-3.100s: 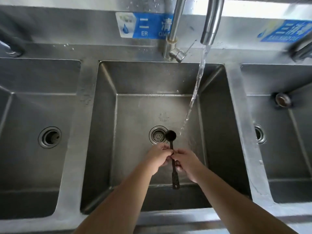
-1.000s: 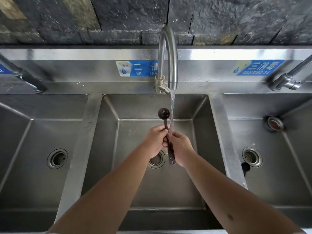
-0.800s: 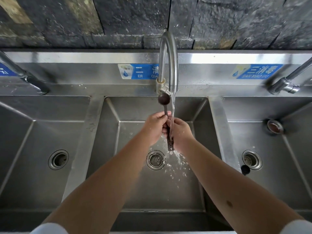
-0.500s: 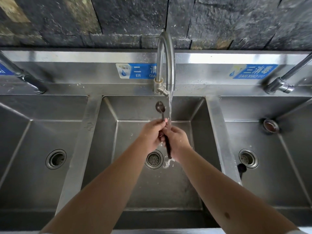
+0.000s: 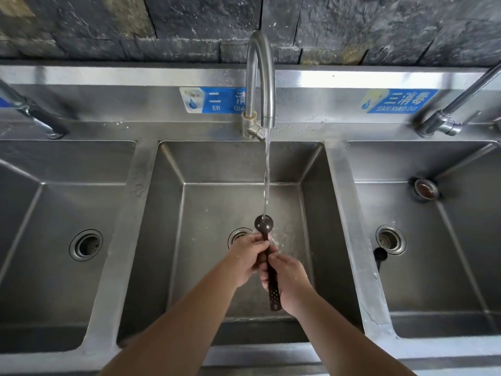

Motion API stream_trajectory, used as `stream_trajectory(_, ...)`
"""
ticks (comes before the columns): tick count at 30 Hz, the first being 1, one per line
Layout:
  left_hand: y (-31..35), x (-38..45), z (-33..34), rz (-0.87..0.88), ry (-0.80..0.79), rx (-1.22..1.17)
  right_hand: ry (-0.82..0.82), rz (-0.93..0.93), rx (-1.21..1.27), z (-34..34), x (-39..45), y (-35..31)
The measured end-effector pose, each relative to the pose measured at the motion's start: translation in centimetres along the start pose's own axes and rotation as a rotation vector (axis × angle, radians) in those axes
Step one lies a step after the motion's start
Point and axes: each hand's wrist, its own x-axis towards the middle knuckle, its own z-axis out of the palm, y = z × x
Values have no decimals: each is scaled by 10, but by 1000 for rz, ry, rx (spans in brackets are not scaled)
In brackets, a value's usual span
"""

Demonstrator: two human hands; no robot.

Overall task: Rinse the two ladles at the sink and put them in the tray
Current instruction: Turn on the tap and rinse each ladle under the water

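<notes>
My ladle (image 5: 263,223) is dark brown, its handle dotted with rows of small holes. The sink (image 5: 336,202) and tap (image 5: 260,77) are dull silver steel. Two labels (image 5: 214,100) behind are blue with white lettering and a droplet mark. The wall (image 5: 379,25) is mottled charcoal stone with ochre patches.

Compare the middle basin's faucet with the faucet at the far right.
The middle faucet is a tall gooseneck curving over and down; the right faucet is a straight pipe slanting in from the frame's edge. Water runs from the middle faucet onto the ladle held in both hands; no water shows at the right faucet, whose outlet is out of view. Both are bare metal, mounted on the ledge behind the basins.
</notes>
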Motion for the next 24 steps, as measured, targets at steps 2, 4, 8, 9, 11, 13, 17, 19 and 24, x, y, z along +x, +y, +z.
stream_trajectory(2, -4, -4, 0, -19, 10, -1, 14, 10, -16, -3, -2, 4)
stream_trajectory(4, -6, -7, 0, -26, 14, -3, 23, 18, -31, -4, -2, 5)
stream_trajectory(8, 4, -11, 1, 2, 28, -12, 29, -26, -88, 2, 3, -8)
stream_trajectory(9, 11, -10, 2, 22, 28, -12, 22, -48, -104, 6, 5, -14)
stream_trajectory(11, 29, -7, 3, 64, 29, -9, -6, -103, -132, 17, 10, -31)
stream_trajectory(13, 50, -2, 5, 101, 28, 8, -30, -165, -144, 31, 16, -50)
stream_trajectory(17, 87, 3, 5, 199, 22, 29, -88, -276, -193, 50, 22, -87)
stream_trajectory(19, 103, 3, 5, 236, -7, -18, -121, -318, -223, 57, 25, -101)
stream_trajectory(24, 129, 4, 13, 328, 35, -27, -181, -365, -128, 76, 31, -120)
